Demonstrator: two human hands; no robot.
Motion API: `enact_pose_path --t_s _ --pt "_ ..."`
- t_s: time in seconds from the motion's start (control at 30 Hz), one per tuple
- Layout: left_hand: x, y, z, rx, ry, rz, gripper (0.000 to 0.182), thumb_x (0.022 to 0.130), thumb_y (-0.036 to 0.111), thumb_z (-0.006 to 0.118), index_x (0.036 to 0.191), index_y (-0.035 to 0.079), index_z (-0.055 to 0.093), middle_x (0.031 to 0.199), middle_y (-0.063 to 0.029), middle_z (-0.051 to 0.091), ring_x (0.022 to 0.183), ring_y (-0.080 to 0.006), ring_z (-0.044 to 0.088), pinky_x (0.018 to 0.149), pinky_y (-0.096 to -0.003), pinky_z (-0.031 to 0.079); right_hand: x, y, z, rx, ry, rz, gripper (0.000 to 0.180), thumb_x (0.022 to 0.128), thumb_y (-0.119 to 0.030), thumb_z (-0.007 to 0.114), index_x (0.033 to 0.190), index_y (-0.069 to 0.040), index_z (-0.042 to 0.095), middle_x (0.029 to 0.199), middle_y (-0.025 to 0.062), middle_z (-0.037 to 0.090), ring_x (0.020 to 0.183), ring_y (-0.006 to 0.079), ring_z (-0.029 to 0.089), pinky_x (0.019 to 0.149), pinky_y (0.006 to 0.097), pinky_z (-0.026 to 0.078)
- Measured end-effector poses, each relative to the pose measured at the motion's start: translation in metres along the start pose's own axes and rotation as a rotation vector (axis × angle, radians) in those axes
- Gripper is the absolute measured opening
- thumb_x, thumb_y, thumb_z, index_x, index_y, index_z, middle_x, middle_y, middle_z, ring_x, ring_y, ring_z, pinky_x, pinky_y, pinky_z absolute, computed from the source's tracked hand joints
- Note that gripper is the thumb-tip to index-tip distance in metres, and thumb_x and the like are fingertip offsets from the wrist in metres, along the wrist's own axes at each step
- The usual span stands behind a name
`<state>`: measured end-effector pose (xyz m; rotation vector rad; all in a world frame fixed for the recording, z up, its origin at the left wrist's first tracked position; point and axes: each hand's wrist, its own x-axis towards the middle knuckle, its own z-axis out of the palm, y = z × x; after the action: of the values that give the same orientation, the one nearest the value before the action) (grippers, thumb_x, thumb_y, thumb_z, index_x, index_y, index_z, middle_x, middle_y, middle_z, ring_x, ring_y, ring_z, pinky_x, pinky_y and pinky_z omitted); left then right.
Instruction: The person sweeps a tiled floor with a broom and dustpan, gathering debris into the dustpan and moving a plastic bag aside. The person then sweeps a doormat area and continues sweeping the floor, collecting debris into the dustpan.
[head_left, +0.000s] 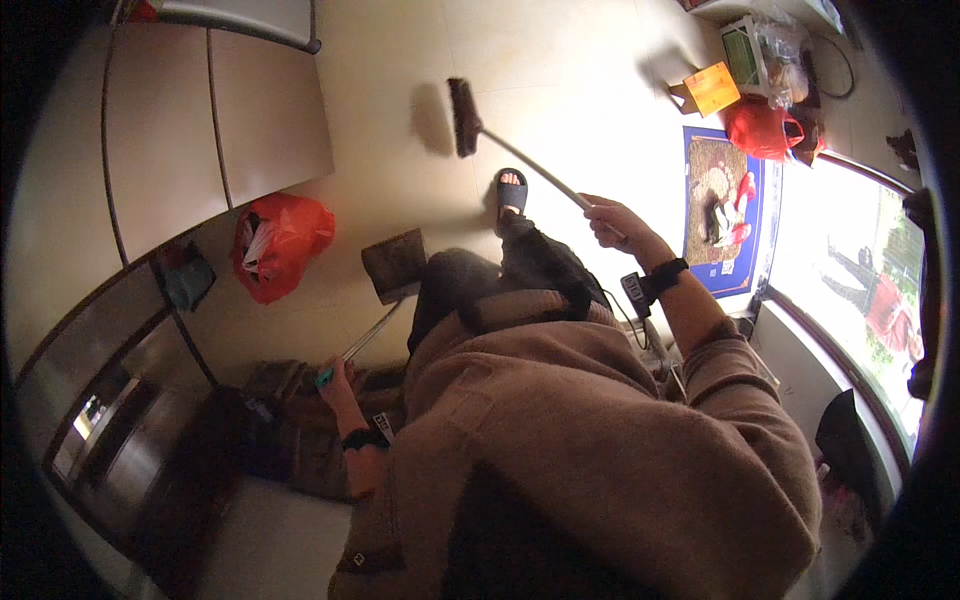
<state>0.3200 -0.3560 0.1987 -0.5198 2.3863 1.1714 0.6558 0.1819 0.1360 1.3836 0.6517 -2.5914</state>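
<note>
A long-handled broom (536, 171) is gripped near the end of its pale pole by my right hand (624, 225). Its dark bristle head (463, 118) is out ahead of my foot, and I cannot tell whether the bristles touch the floor. On the other side, my left hand (338, 382) holds the turquoise grip of a long-handled dustpan (394, 266). The pan, brownish and worn, is low beside my bent leg. A dark slide sandal (511, 193) is on my foot between the two tools.
Red plastic bags lie by the cabinet (277, 244) and near the door (761, 129). A wooden stool (711, 88) stands beside the latter. Shoes (735, 217) rest on a blue-bordered doormat (721, 277). Outside the doorway is a person in red (889, 307). Pale tiles (390, 45) cover the floor.
</note>
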Motion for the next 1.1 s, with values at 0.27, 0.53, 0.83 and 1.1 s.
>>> enact_pose_path --t_s 0.27,0.53,0.83,1.1 --pt "0.053 0.039 0.005 0.095 -0.120 0.064 0.022 0.081 0.018 0.068 0.096 0.006 0.059 0.080 -0.0065 0.064 0.069 -0.0130 0.063 0.053 -0.0235 0.049 0.029 0.054 0.016 -0.208 0.249 0.182 0.054 0.077 -0.007 0.062 0.130 -0.010 0.050 0.059 -0.0022 0.047 0.039 0.0054 0.037 0.033 0.0193 0.029" --pt "0.091 0.065 0.022 0.187 -0.219 0.151 0.022 0.081 0.010 0.065 0.100 0.004 0.057 0.083 -0.0087 0.065 0.071 -0.0140 0.064 0.054 -0.0227 0.050 0.042 0.063 0.001 -0.456 0.368 0.122 0.052 0.073 -0.007 0.064 0.124 -0.008 0.056 0.058 0.0006 0.050 0.039 0.0076 0.038 0.033 0.0240 0.028" --pt "0.020 0.052 0.045 0.115 -0.102 0.194 0.022 0.080 0.010 0.064 0.099 0.004 0.056 0.086 -0.0083 0.063 0.071 -0.0149 0.064 0.054 -0.0231 0.048 0.049 0.044 -0.047 -0.516 0.238 0.129 0.049 0.073 -0.011 0.064 0.122 -0.011 0.058 0.059 -0.0004 0.051 0.041 0.0091 0.041 0.035 0.0257 0.030" --pt "0.012 0.055 0.057 0.161 -0.129 0.141 0.022 0.077 0.011 0.065 0.096 0.002 0.058 0.072 -0.0100 0.063 0.059 -0.0144 0.062 0.049 -0.0217 0.047 0.047 0.034 -0.062 -0.555 0.263 0.137 0.048 0.072 -0.010 0.062 0.120 -0.014 0.058 0.058 -0.0003 0.049 0.041 0.0103 0.040 0.036 0.0264 0.030"
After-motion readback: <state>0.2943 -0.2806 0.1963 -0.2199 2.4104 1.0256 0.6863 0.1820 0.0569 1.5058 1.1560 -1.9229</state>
